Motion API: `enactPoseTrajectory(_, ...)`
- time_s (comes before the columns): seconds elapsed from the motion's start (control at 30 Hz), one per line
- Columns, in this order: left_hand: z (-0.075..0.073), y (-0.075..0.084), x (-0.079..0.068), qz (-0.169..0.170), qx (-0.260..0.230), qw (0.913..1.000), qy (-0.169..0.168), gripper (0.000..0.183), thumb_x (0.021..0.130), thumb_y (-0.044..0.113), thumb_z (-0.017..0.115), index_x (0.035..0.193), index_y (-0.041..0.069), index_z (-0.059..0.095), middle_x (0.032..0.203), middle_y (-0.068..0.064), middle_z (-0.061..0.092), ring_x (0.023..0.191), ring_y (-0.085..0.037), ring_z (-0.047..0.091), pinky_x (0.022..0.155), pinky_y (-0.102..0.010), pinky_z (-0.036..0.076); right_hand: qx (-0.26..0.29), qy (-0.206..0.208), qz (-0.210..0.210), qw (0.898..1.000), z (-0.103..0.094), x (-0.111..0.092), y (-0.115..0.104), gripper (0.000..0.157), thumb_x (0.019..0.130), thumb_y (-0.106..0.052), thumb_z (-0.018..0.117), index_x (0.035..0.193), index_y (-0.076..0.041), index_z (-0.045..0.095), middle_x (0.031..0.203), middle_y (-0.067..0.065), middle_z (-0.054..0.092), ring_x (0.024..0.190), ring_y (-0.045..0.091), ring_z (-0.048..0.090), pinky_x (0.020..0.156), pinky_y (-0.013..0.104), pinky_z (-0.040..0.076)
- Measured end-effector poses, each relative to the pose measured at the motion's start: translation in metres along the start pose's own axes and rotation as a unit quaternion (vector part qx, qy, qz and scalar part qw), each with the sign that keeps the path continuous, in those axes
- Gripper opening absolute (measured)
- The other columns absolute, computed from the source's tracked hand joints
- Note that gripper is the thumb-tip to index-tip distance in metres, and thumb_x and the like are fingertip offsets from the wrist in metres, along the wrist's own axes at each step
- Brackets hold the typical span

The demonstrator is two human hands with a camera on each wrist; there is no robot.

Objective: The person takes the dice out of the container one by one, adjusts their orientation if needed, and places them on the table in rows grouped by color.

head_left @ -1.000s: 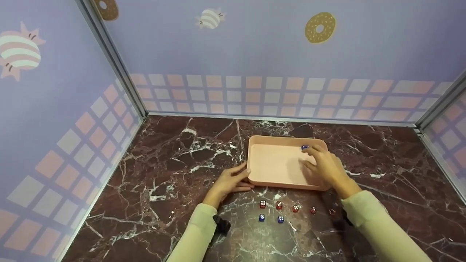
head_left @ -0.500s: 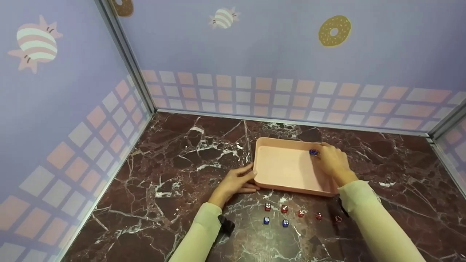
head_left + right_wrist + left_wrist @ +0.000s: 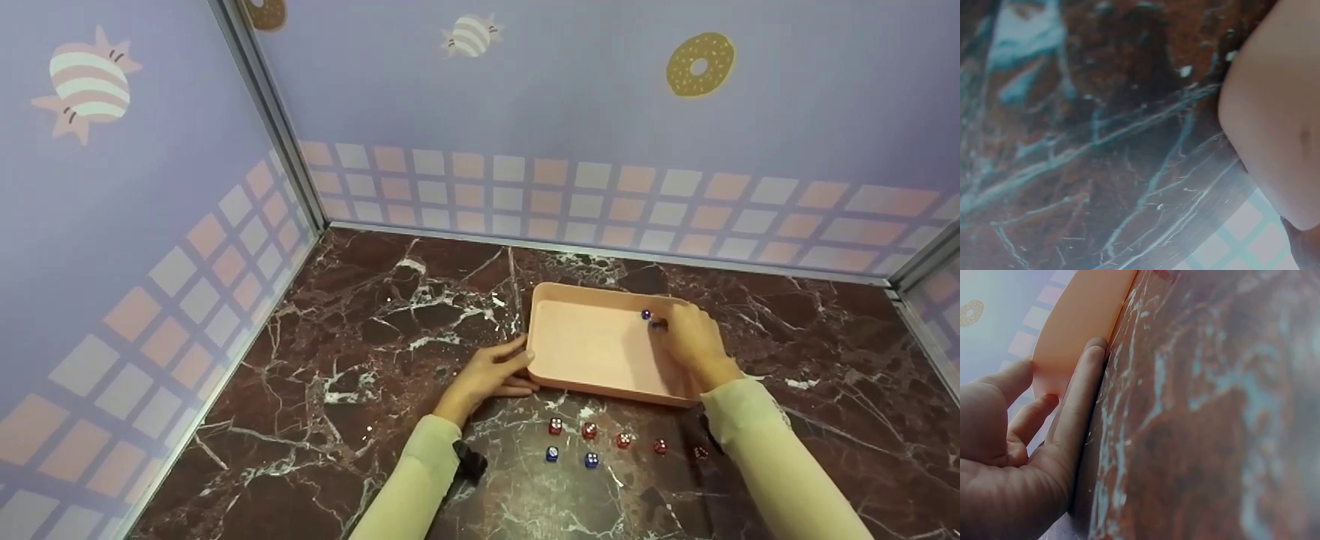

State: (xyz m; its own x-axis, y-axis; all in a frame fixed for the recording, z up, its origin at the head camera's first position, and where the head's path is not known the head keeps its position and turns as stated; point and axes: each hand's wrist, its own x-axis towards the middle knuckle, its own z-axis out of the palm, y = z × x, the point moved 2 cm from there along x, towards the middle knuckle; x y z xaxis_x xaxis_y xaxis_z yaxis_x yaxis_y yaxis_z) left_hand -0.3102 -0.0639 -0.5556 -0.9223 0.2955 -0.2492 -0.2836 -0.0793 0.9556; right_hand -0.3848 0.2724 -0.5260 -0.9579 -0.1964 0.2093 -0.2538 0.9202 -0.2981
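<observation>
A shallow peach-coloured tray lies on the marble tabletop. My left hand holds its near left corner, thumb at the rim and other fingers low against the wall; the left wrist view shows these fingers touching the tray. My right hand reaches into the tray's far right corner. Its fingertips pinch a small blue die, partly hidden by the fingers. Just beyond it sits another blue die. In the right wrist view only part of the right hand shows, without its fingertips.
In front of the tray stands a row of several red dice. Nearer lie two blue dice, one at left and one beside it. Patterned panels wall the table at the back and both sides.
My right hand has come farther over the tray's far right corner and its fingers have closed at the blue dice. The two dice there now show apart. The left hand stays at the tray.
</observation>
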Motion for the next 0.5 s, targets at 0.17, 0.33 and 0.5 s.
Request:
enactPoseTrajectory(0.17, 0.001, 0.0, 0.001, 0.003, 0.003, 1.0, -0.005, 0.062, 0.108, 0.02, 0.067, 0.162, 0.005, 0.041, 0.11, -0.029, 0.075, 0.094, -0.039, 0.079, 0.085, -0.042, 0.07, 0.015, -0.007, -0.008, 1.0, -0.003, -0.003, -0.002, 0.013, 0.089, 0.005, 0.071, 0.096, -0.002, 0.08, 0.1, 0.023, 0.076, 0.09, 0.049, 0.071, 0.077, 0.067, 0.06)
enactPoseTrajectory(0.33, -0.001, -0.001, 0.001, 0.002, 0.002, 1.0, -0.005, 0.061, 0.108, 0.019, 0.065, 0.162, 0.007, 0.041, 0.114, -0.032, 0.073, 0.094, -0.038, 0.079, 0.087, -0.042, 0.07, 0.025, -0.006, -0.039, 0.999, -0.002, -0.007, -0.01, 0.016, 0.085, 0.007, 0.071, 0.084, -0.004, 0.083, 0.091, 0.017, 0.078, 0.084, 0.043, 0.073, 0.076, 0.062, 0.063)
enactPoseTrajectory(0.5, -0.001, -0.003, 0.0, 0.004, 0.002, 0.9999, -0.01, 0.062, 0.109, 0.019, 0.065, 0.163, 0.006, 0.039, 0.122, -0.035, 0.07, 0.093, -0.037, 0.079, 0.087, -0.041, 0.07, 0.046, 0.022, -0.074, 0.996, 0.002, -0.013, -0.019, 0.015, 0.078, 0.01, 0.071, 0.074, -0.002, 0.08, 0.078, 0.013, 0.076, 0.072, 0.033, 0.071, 0.072, 0.055, 0.065)
